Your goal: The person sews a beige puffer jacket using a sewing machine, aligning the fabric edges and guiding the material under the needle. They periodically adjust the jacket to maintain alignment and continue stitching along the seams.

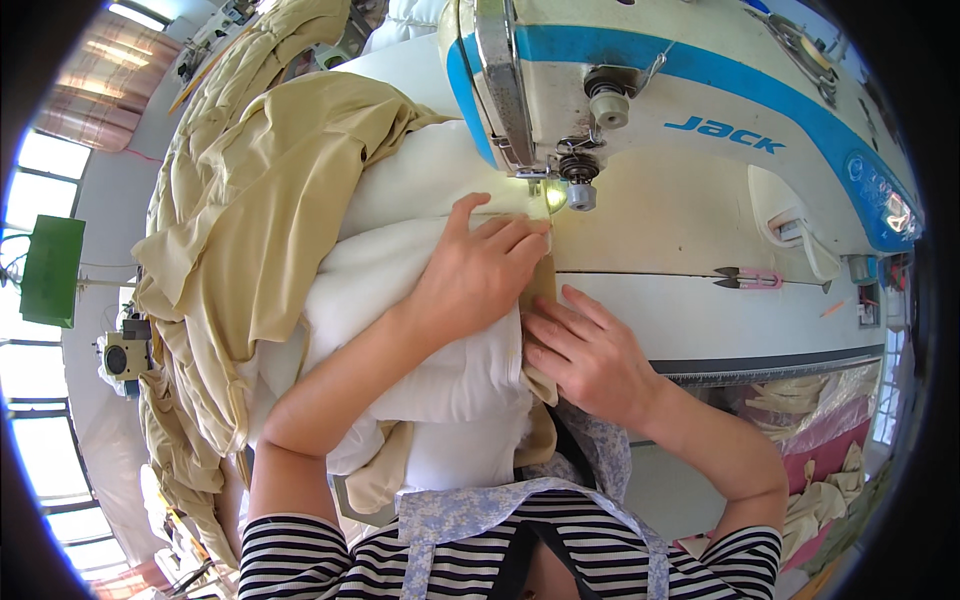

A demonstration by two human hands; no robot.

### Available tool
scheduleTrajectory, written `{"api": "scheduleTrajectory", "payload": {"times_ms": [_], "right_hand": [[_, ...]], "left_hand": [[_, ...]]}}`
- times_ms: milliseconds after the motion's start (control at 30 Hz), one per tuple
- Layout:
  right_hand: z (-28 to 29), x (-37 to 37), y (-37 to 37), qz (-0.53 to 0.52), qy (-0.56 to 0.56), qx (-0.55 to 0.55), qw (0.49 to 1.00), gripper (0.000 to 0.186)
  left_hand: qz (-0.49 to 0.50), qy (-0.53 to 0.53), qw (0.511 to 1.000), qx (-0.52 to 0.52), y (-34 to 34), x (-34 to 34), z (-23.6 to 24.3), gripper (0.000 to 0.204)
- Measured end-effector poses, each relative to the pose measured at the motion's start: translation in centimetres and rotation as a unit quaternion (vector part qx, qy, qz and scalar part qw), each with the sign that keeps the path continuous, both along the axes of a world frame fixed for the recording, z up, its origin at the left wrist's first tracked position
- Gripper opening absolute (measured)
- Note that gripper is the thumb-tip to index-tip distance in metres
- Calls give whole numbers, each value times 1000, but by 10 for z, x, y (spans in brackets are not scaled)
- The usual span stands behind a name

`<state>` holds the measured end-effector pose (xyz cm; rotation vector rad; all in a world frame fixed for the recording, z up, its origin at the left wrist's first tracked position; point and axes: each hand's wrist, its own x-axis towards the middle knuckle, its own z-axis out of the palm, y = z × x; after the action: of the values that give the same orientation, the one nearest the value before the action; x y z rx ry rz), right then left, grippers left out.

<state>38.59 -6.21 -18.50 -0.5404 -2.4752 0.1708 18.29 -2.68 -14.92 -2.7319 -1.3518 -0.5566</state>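
Note:
White padding backed with beige fabric [410,270] lies in thick folds under the sewing machine's needle area [545,190]. My left hand [478,268] rests palm down on it, just in front of the presser foot. Its bent fingers press the layers at the right edge, and the little finger stands apart. Nearer to me, my right hand [592,362] holds the beige edge of the same piece with its fingers curled against it. The fingertips of my right hand are partly hidden by the cloth. A small lamp lights the stitching spot.
The white and blue sewing machine [640,60] spans the back and right. Pink-handled thread snips [755,280] lie on the table at the right. A ruler strip [780,365] runs along its front edge. Beige quilted fabric [270,190] is heaped at the left.

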Motion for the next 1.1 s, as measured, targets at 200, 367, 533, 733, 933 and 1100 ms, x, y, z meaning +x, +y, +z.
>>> {"api": "scheduleTrajectory", "payload": {"times_ms": [200,367,533,733,933,1100], "right_hand": [[1,-6,12,-13,-11,11,1000,25],[2,-11,16,-27,-7,25,999,25],[0,-3,-1,11,-52,0,999,23],[-6,5,-10,123,-5,28,992,20],[0,-7,-25,65,-17,-4,998,18],[-5,-36,-47,7,0,-59,998,15]], "left_hand": [[-17,-4,1000,-10,23,-15,-5,12],[-44,-15,999,28,33,-15,-2,20],[52,32,998,14,-27,-36,36,30],[487,69,849,194,-135,-147,44,48],[429,137,879,155,-27,-274,-30,58],[347,191,917,49,126,-320,-32,47]]}}
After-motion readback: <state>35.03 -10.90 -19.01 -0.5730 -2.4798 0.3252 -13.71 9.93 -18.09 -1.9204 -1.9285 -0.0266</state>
